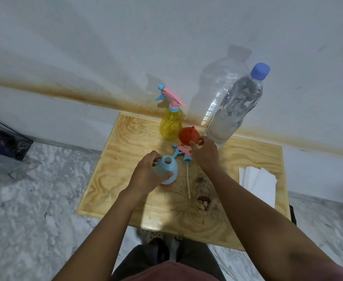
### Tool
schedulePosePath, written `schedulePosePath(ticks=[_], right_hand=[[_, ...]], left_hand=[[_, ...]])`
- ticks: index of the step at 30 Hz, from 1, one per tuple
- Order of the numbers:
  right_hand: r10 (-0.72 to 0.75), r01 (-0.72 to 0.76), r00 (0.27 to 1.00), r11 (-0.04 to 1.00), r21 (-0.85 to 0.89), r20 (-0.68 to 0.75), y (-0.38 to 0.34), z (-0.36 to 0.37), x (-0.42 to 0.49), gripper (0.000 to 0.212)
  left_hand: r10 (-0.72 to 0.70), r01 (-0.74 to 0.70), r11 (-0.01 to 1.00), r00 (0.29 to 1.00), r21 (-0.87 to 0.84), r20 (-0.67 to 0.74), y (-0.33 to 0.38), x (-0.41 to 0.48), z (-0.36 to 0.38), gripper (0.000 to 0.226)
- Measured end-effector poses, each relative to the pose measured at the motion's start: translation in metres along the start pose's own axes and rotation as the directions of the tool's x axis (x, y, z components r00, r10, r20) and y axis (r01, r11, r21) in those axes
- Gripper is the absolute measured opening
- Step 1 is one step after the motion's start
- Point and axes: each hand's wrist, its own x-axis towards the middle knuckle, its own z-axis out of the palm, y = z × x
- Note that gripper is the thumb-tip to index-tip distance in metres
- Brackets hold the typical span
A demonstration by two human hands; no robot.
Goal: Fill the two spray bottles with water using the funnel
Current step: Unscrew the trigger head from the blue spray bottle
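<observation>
A person's left hand [146,173] curls its fingers round the open-necked blue spray bottle [167,169], holding it upright on the wooden table [126,138]; just right of those fingers lies the detached sprayer head [183,152]; the right hand [205,153], forearm stretched forward, pinches the red funnel [186,135] by its rim; it is best seated spout-down and square in the neck before pouring; beyond the fingertips stand the yellow spray bottle [170,124], sprayer on, and the capped water bottle [235,106].

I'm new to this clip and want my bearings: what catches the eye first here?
The tall clear water bottle with a blue cap stands at the back right of the table. Nearer, the left hand grips an open blue spray bottle while the right hand holds a red funnel.
</observation>
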Motion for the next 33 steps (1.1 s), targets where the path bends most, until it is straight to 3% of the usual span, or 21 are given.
schedulePosePath(ticks=[6,17,24,29,33], right_hand=[[0.021,-0.02,1.0,0.992,0.125,-0.002,-0.024,0.009,0.024,0.051],[0.039,-0.033,0.998,0.991,0.131,-0.045,-0.033,0.014,0.032,0.026],[-0.106,0.121,0.978,0.99,0.078,-0.18,-0.029,-0.012,0.003,0.025],[-0.271,0.309,0.918,0.946,0.094,-0.29,-0.031,-0.043,-0.036,0.024],[-0.281,0.357,0.902,0.912,0.2,-0.328,-0.041,-0.068,-0.062,0.023]], left_hand=[[-0.019,0.019,1.0,1.0,-0.011,0.009,-0.002,0.0,0.001,0.047],[-0.013,0.013,1.0,1.0,0.011,0.002,-0.005,0.0,0.003,0.049],[0.012,-0.012,1.0,1.0,-0.001,-0.009,-0.004,-0.002,0.003,0.048],[0.024,-0.023,0.999,0.998,0.026,-0.065,-0.003,-0.007,0.007,0.049],[0.016,-0.013,0.998,0.999,0.068,-0.038,-0.002,-0.01,0.005,0.075]])
